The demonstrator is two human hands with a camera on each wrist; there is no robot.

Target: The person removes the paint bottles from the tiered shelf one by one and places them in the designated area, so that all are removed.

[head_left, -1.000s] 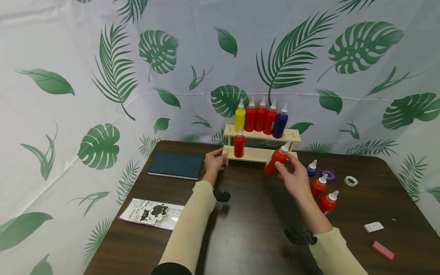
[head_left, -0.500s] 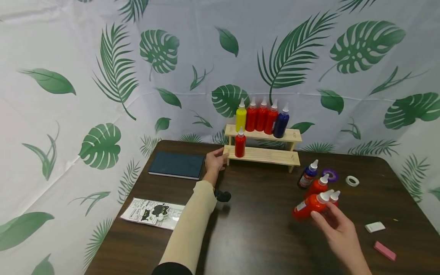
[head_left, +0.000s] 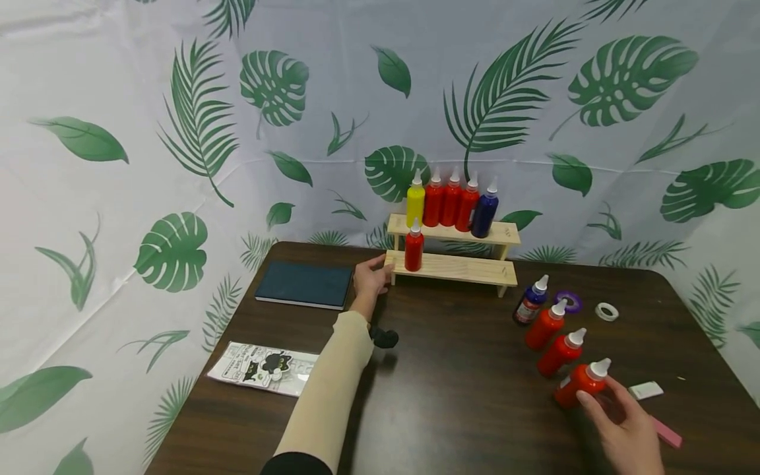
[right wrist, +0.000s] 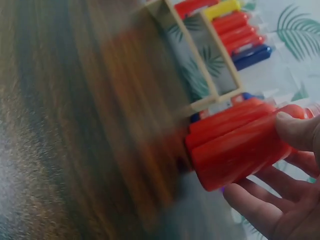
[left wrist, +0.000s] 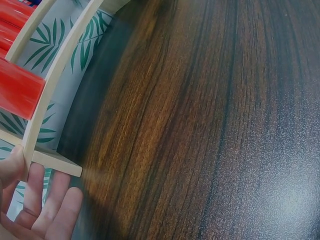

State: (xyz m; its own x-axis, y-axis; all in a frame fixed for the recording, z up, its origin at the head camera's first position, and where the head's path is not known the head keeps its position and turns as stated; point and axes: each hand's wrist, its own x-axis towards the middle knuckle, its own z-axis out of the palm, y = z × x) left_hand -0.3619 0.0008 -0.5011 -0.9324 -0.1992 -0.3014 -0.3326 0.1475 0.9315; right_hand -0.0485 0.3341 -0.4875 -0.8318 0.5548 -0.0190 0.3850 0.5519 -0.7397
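Observation:
At the left end of a two-tier wooden rack (head_left: 463, 268), my left hand (head_left: 369, 280) pinches the lower shelf, thumb on top and fingers beneath in the left wrist view. My right hand (head_left: 631, 432) holds a red squeeze bottle (head_left: 574, 386) with a white nozzle, low at the table's right side. The thumb (right wrist: 296, 131) lies along its upper part in the right wrist view. On the rack's upper tier stand a yellow bottle (head_left: 415, 206), several red bottles (head_left: 452, 206) and a dark blue bottle (head_left: 485, 215). One red bottle (head_left: 413, 252) stands on the lower tier.
A blue bottle (head_left: 528, 308) and two red bottles (head_left: 560, 356) form a line beyond my right hand. Purple tape (head_left: 573, 302), a white tape roll (head_left: 607, 312), a white eraser (head_left: 646, 390) and a pink block (head_left: 667, 433) lie rightward. A dark notebook (head_left: 304, 285) and cat-print packet (head_left: 261, 369) lie leftward.
My right hand has carried the red bottle from in front of the rack rightward and toward me, to the near end of the bottle line. My left hand has stayed on the rack.

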